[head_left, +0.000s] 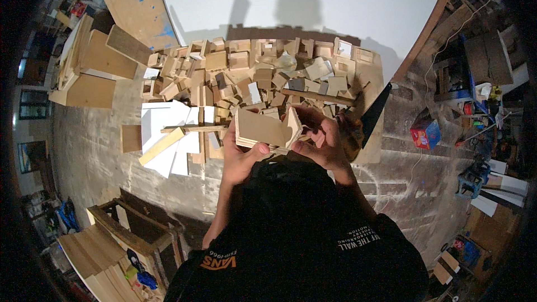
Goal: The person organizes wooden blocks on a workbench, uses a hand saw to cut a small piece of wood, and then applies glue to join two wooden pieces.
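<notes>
Forearms [220, 210] angle inward, left grip [240, 159] and right grip [329, 151] clasping 1 wooden box [260, 127].

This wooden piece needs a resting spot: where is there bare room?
Bare floor lies between the small brown panel and the wooden crate; another patch lies left of the red-and-blue box. Crowded: the pile of wooden pieces just beyond the held piece.
</notes>
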### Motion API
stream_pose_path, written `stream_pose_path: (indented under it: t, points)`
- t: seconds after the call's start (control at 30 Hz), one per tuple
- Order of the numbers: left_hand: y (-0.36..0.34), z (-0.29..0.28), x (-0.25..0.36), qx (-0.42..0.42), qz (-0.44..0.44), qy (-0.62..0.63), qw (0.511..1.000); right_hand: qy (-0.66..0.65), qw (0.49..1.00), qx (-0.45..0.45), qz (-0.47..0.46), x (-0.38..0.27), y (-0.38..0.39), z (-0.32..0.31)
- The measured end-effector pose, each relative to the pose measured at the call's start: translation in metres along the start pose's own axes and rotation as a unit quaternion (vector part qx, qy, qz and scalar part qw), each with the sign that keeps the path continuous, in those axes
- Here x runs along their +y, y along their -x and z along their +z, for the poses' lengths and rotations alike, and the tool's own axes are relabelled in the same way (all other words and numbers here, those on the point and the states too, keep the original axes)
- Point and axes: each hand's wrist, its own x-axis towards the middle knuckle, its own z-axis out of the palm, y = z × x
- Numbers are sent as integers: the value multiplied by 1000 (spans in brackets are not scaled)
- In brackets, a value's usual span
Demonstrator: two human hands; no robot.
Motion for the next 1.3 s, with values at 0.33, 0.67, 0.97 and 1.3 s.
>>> stream_pose_path:
  t: [0.33,0.67,0.97,1.3]
  points:
    - [5,-17,14,-24,39,37,998,25,999,-32,17,-9,-10,26]
    - [20,-23,38,-40,98,-3,994,97,993,-59,-17,-18,-8,33]
    - [29,-30,35,-45,140,-16,989,181,979,-73,-50,-28,-8,44]
    - [35,-27,29,-49,145,-2,988,196,974,-94,-66,-32,-6,39]
